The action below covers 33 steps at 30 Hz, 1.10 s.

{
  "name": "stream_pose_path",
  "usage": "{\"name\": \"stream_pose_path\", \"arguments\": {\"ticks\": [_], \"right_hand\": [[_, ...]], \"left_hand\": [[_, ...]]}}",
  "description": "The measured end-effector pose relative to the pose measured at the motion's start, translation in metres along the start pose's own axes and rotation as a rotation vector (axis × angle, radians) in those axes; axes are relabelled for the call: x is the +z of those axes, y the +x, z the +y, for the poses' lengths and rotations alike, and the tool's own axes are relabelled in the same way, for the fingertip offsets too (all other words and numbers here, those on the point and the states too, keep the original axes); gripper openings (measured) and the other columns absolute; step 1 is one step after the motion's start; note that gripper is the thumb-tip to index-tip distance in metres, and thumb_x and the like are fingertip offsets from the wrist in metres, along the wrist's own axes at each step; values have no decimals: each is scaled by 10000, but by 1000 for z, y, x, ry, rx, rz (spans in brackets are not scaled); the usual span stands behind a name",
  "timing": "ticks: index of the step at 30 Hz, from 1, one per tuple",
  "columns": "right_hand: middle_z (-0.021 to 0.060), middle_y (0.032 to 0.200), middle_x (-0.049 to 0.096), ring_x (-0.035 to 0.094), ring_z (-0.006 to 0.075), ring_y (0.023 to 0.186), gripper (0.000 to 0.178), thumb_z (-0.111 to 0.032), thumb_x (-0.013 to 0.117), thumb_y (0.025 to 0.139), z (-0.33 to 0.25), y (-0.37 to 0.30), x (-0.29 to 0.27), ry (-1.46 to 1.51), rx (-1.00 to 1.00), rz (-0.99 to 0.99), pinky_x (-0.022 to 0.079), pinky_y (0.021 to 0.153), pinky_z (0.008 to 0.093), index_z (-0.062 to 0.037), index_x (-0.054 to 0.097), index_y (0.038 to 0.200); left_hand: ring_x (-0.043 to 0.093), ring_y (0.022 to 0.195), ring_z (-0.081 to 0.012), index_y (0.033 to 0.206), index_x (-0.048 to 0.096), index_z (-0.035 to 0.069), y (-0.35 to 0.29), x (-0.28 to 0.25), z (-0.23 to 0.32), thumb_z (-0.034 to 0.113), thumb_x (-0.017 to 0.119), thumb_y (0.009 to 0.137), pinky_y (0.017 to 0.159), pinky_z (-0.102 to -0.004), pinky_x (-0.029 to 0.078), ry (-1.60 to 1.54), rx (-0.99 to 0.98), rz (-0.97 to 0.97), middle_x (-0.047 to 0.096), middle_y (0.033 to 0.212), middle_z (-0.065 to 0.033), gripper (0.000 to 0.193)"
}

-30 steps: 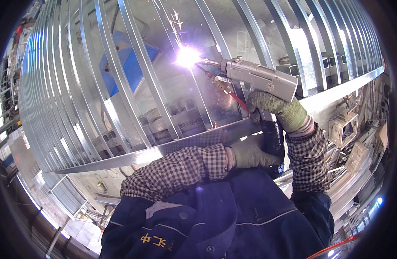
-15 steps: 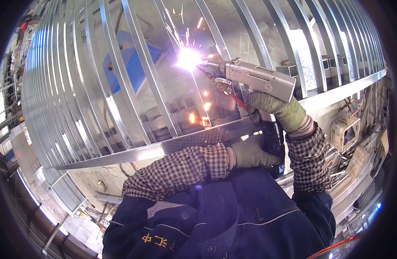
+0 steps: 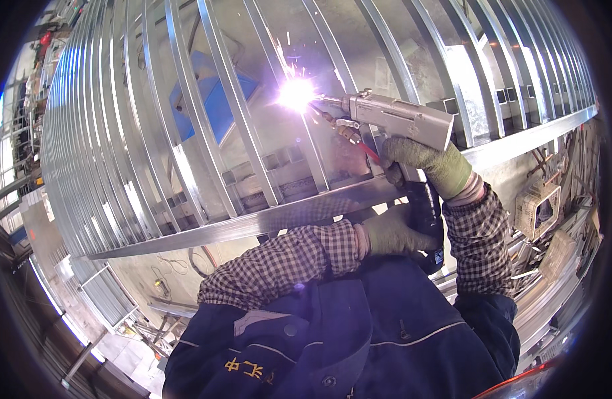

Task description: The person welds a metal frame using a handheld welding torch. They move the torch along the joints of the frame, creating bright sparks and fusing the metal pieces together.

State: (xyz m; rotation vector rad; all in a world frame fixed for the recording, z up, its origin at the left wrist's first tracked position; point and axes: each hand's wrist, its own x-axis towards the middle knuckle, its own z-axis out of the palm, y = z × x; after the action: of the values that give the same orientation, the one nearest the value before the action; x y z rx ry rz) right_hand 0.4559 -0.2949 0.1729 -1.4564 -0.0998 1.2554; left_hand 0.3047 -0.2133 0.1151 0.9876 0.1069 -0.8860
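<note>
A grey metal welding gun (image 3: 400,118) lies across the upper middle, its nozzle pointing left. My gloved right hand (image 3: 429,165) is wrapped round its grip, below the body. A white-violet glare (image 3: 297,94) with small sparks burns at the nozzle tip, over one of the shiny metal bars (image 3: 312,156); the exact contact spot is washed out. A thin wire guide with a red tube (image 3: 369,150) runs under the nozzle. Lower down, my gloved left hand (image 3: 393,233) closes round the thick black sleeved cable (image 3: 423,216) that hangs from the grip.
Many parallel bars form a wide rack, joined to a long front rail (image 3: 252,226). Beneath the bars lies a blue flat object (image 3: 216,100). On the right, a dirty pale plastic basket (image 3: 538,209) stands among scrap pieces. Loose cable (image 3: 163,286) lies on the floor at left.
The spray of sparks has shrunk, and the orange glints below the nozzle are gone. The view has shifted slightly; both hands keep their holds.
</note>
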Motion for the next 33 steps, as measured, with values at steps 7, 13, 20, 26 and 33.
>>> {"name": "stream_pose_path", "arguments": {"ticks": [7,13,20,26,33], "right_hand": [[53,860,737,725,146,715,224,-189,812,947,-6,-58,8,47,-162,187,573,632,276,5,762,1047],[44,846,735,708,140,726,334,-235,822,989,4,-100,22,-2,33,260,552,638,278,-13,728,1221],[28,845,720,674,115,743,320,-258,802,1003,10,-104,23,-127,127,149,550,664,289,-15,739,1203],[28,855,729,679,112,756,367,-313,805,997,6,-81,-13,-232,202,3,549,677,294,-30,751,1226],[4,872,711,631,86,769,346,-358,811,999,-3,-61,-30,-249,237,-89,527,684,274,-60,784,1175]], "left_hand": [[728,1089,-189,1188,773,22,13,25,-6,193,926,855,995,-382,585,57,101,-163,801,1163,-101,405],[734,1105,-231,1234,749,40,2,75,-10,264,999,760,1028,-398,577,-154,160,-383,793,1178,-99,581],[691,1252,-244,1358,688,48,5,102,-20,228,977,786,1111,-407,540,-206,286,-345,753,1322,-114,665],[684,1272,-259,1380,683,60,27,101,-9,235,973,792,1131,-423,530,-287,285,-266,747,1340,-114,679],[590,1421,-277,1444,639,56,48,99,6,226,946,830,1241,-430,435,-352,443,-188,684,1461,-124,708]]}}
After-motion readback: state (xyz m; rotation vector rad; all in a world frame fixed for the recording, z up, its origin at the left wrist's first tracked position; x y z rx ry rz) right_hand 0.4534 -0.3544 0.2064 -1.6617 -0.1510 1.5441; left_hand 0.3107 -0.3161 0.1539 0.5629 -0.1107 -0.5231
